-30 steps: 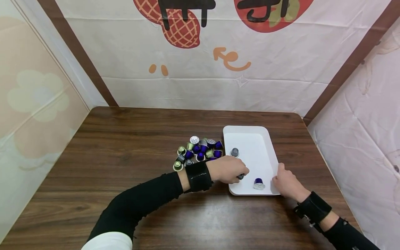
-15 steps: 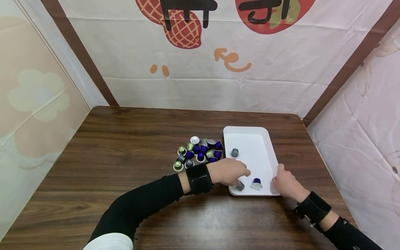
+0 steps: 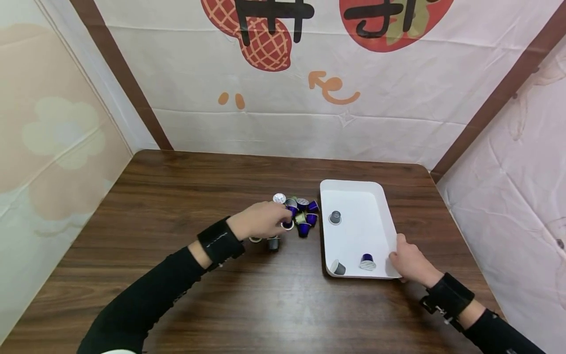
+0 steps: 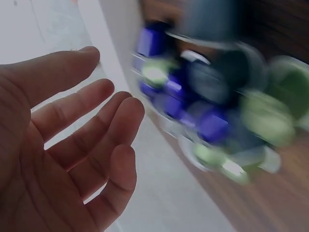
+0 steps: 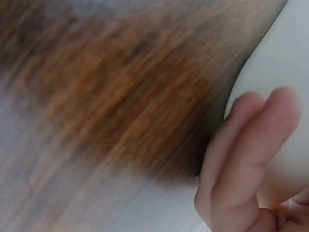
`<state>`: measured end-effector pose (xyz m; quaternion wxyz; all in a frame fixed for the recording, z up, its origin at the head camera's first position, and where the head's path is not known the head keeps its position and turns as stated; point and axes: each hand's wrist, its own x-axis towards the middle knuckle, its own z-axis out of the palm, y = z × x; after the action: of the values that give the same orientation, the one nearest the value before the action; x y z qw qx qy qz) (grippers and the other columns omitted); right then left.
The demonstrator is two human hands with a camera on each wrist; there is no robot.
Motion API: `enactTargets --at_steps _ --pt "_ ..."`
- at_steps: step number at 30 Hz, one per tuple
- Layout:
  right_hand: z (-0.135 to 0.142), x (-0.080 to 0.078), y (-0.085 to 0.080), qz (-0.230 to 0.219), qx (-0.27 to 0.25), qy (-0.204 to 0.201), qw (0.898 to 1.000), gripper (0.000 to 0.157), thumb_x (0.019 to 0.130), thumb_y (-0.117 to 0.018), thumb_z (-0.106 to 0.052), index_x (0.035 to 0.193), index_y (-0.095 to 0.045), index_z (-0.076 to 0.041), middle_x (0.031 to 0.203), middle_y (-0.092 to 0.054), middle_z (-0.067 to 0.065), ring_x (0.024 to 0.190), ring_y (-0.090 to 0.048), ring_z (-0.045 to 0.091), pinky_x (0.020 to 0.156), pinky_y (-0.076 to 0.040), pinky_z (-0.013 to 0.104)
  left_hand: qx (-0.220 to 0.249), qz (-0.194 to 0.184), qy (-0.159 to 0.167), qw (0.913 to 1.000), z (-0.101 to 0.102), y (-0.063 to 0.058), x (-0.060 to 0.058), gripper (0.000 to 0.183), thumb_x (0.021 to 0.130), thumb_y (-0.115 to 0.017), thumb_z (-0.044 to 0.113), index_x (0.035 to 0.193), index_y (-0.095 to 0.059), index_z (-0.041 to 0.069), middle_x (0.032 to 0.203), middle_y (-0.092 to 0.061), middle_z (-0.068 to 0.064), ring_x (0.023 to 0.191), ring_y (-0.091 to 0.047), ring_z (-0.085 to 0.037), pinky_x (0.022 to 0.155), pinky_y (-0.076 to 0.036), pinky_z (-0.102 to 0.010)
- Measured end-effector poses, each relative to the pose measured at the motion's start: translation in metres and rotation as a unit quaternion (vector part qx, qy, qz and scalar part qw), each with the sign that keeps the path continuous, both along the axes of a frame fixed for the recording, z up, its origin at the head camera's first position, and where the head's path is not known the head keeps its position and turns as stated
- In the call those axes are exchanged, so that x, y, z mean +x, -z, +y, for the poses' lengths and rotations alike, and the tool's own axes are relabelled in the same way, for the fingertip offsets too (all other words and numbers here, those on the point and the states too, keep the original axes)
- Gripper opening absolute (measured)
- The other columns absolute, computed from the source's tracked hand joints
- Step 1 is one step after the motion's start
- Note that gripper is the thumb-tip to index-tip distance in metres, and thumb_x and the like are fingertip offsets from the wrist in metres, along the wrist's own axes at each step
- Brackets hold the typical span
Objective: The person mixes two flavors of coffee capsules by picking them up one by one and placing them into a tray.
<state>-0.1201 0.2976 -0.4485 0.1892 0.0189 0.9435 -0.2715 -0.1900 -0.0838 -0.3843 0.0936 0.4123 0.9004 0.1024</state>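
Note:
My left hand (image 3: 263, 220) hovers over a cluster of coffee capsules, partly hiding them. In the left wrist view its fingers are loosely bent, with nothing between them. Purple-blue capsules (image 3: 303, 229), a light green capsule (image 3: 300, 218) and a grey capsule (image 3: 273, 244) show around it. My right hand (image 3: 413, 260) grips the right rim of a white tray (image 3: 362, 226) near its front corner. Inside the tray, one grey capsule (image 3: 335, 217) stands at the left side. Another grey capsule (image 3: 339, 268) lies tipped in the front left corner, and a blue capsule (image 3: 367, 259) lies near the front right.
A brown wooden table (image 3: 199, 182) carries everything, with the tray right of the cluster. Behind the table hangs a white printed cloth (image 3: 274, 128). Other pale cloth panels stand at both sides.
My left hand has let go of a grey capsule in the tray's front left corner and moved left to the cluster. The right hand keeps its grip on the tray.

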Motion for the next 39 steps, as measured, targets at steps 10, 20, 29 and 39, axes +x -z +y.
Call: enactTargets --at_steps 10,20,29,39 --pt "0.006 -0.005 0.002 -0.013 -0.026 0.008 1.000 0.047 0.091 -0.041 -0.004 0.127 -0.020 0.018 0.096 -0.050 0.035 0.055 -0.057 0.021 0.043 -0.049 0.034 -0.027 -0.040 -0.082 0.9954 -0.052 0.030 0.008 0.020 0.086 -0.070 0.022 0.103 -0.066 0.013 0.098 -0.057 -0.002 0.077 -0.052 -0.012 0.067 -0.046 -0.033" --pt "0.008 -0.009 -0.001 -0.036 -0.031 0.000 0.999 0.053 0.091 -0.045 -0.008 0.129 -0.019 0.019 0.100 -0.048 0.035 0.059 -0.058 0.021 0.044 -0.050 0.035 -0.041 -0.027 -0.085 0.9951 -0.057 0.040 0.014 0.028 0.083 -0.074 0.022 0.107 -0.064 0.014 0.102 -0.057 -0.003 0.087 -0.057 -0.017 0.072 -0.048 -0.037" --pt "0.006 -0.011 -0.001 -0.029 -0.024 -0.010 0.999 0.051 0.091 -0.045 -0.007 0.127 -0.020 0.019 0.095 -0.050 0.032 0.056 -0.058 0.021 0.043 -0.049 0.035 -0.040 -0.022 -0.087 0.9952 -0.059 0.044 0.016 0.025 0.079 -0.077 0.019 0.099 -0.063 0.014 0.096 -0.055 -0.001 0.080 -0.055 -0.016 0.069 -0.048 -0.040" --pt "0.006 -0.011 0.001 -0.040 -0.008 -0.007 0.999 0.053 0.091 -0.044 -0.007 0.128 -0.017 0.019 0.099 -0.048 0.035 0.056 -0.058 0.021 0.043 -0.049 0.034 -0.027 -0.045 -0.096 0.9940 -0.057 0.036 0.016 0.020 0.082 -0.075 0.019 0.092 -0.058 0.016 0.086 -0.055 0.005 0.069 -0.049 -0.011 0.062 -0.043 -0.031"
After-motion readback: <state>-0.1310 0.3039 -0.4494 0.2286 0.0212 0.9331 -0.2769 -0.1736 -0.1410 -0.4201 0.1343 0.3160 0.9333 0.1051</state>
